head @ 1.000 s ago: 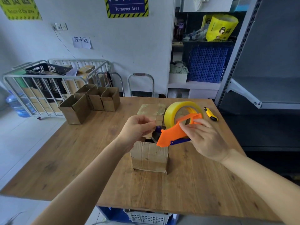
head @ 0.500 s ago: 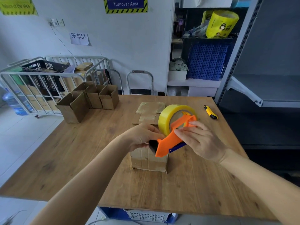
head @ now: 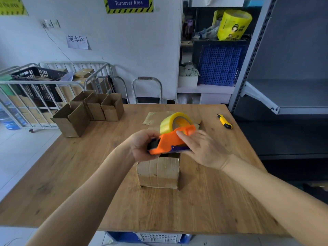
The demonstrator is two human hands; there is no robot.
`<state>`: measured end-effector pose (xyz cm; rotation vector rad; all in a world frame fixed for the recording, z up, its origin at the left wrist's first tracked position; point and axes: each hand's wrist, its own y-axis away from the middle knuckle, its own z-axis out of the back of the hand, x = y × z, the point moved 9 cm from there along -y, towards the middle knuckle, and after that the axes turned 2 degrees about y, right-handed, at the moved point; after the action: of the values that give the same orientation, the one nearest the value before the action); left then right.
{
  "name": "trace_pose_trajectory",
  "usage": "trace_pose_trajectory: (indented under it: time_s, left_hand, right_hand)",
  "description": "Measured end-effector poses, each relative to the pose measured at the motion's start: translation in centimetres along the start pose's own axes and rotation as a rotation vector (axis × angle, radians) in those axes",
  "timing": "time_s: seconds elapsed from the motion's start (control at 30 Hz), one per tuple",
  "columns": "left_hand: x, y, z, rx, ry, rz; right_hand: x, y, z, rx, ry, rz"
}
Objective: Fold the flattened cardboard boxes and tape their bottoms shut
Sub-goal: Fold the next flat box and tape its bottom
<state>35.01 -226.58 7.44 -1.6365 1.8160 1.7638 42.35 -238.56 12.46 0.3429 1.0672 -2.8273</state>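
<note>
A small folded cardboard box (head: 158,172) stands on the wooden table (head: 88,174) in front of me. Just above its top hangs an orange tape dispenser (head: 171,140) carrying a yellowish tape roll (head: 174,121). My right hand (head: 202,150) grips the dispenser's body from the right. At the dispenser's front end, over the box's top edge, is my left hand (head: 142,147) with its fingers curled around that end; whether it pinches the tape I cannot tell. Flattened cardboard (head: 152,117) lies behind the roll.
Several folded open boxes (head: 88,112) stand at the table's far left. A yellow utility knife (head: 224,121) lies at the far right. A metal cage cart (head: 35,89) stands left of the table, grey shelving (head: 284,86) at its right. A white crate (head: 159,237) sits under the table's front edge.
The dispenser has come down and tilted flatter, close over the box top. My left hand has dropped with its front end and closed around it.
</note>
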Motion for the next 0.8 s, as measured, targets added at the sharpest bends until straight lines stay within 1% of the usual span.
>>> trace_pose_trajectory:
  time_s: [0.13, 0.2, 0.27, 0.33, 0.47, 0.53, 0.6, 0.7, 0.8]
  left_hand:
    - [0.6, 0.6, 0.4, -0.050, 0.086, 0.025]
    - [1.0, 0.8, 0.6, -0.050, 0.144, 0.053]
    - [1.3, 1.2, 0.3, -0.024, 0.195, 0.074]
    - [1.5, 1.4, -0.2, 0.009, 0.219, 0.076]
    - [1.7, 1.5, -1.1, 0.054, 0.174, 0.083]
    - [1.8, 1.4, -1.2, 0.063, 0.130, 0.085]
    - [1.8, 1.1, -1.0, 0.060, 0.082, 0.078]
    - [1.2, 0.4, -0.3, 0.023, -0.061, 0.003]
    - [-0.8, 0.1, 1.1, -0.125, -0.198, -0.158]
  right_hand:
    - [0.2, -0.1, -0.8, 0.197, -0.269, -0.231]
    - [-0.2, -0.1, -1.6, 0.322, -0.532, -0.423]
    - [-0.4, 0.1, -2.2, 0.393, -0.776, -0.548]
    - [-0.6, 0.3, -2.3, 0.425, -0.901, -0.591]
    - [0.2, 0.7, -2.6, 0.502, -0.977, -0.618]
    - [0.8, 0.7, -2.9, 0.489, -0.960, -0.620]
    - [1.0, 0.7, -2.9, 0.457, -0.851, -0.580]
    - [-0.1, 0.3, -1.7, 0.422, -0.496, -0.450]
    - [0.3, -0.6, -0.2, 0.277, -0.163, -0.198]
